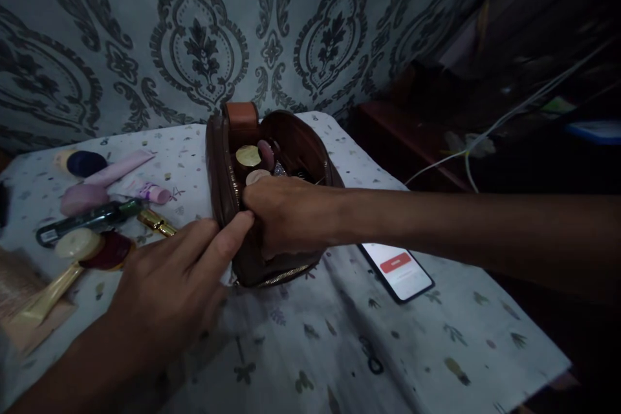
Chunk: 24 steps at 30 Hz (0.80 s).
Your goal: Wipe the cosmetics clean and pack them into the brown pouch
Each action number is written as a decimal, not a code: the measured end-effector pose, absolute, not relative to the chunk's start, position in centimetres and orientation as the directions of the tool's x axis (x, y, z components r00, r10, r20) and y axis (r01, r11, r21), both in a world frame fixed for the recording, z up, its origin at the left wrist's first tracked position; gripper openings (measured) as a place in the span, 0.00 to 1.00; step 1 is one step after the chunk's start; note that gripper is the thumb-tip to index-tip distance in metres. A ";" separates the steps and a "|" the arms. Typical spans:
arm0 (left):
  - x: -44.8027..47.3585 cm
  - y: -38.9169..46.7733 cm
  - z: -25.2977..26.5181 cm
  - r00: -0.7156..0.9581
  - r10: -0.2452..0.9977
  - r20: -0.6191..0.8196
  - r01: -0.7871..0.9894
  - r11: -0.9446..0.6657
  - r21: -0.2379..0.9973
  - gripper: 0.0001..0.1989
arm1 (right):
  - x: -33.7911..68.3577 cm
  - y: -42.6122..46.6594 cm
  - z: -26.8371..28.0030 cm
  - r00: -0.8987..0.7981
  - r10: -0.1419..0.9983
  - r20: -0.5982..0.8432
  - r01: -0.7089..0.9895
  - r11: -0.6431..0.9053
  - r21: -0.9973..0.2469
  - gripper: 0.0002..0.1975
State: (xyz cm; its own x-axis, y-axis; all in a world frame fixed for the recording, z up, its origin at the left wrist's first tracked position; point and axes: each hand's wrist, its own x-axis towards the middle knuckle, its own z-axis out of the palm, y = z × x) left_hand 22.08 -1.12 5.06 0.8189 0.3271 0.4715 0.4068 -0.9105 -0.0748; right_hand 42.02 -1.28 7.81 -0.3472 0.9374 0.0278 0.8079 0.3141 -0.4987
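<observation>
A brown zippered toiletry bag (220, 174) stands unzipped on the patterned cloth. My left hand (165, 278) is at its near left side, holding the rim with the index finger lying along the edge. Deep in the bag's mouth is my right hand (291, 210), its fingers curled downward. Whatever those fingers hold, if anything, is hidden. Behind the knuckles, a gold round lid (248, 156), a pink rounded item (266, 155) and a pale round cap (257, 176) show inside the bag. Darker contents further in are hard to make out.
Left of the bag lie a dark green bottle (87, 221), a pink tube (121, 167), a gold tube (156, 222), a cream-capped dark red jar (109, 251) and several other cosmetics. A lit phone (400, 272) lies at right. White cables (490, 132) hang beyond the cloth's edge.
</observation>
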 end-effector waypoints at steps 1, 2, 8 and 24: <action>22.1 -1.1 5.1 0.818 0.322 0.476 0.402 -0.913 -0.074 0.35 | 42.0 -1.0 7.3 -0.328 0.944 0.033 0.798 0.296 -0.526 0.19; 22.1 -1.1 5.2 0.817 0.319 0.481 0.400 -0.914 -0.074 0.35 | 41.9 -0.8 6.9 -0.310 0.950 0.028 0.790 0.275 -0.548 0.20; 22.1 -1.1 5.1 0.812 0.306 0.496 0.388 -0.919 -0.069 0.35 | 40.8 -0.7 5.8 -0.301 0.949 -0.088 0.852 0.226 -0.473 0.20; 21.8 -1.4 5.4 0.837 0.318 0.445 0.410 -0.903 -0.128 0.32 | 38.7 -1.4 10.9 -0.235 0.807 -0.542 0.967 0.248 -0.051 0.07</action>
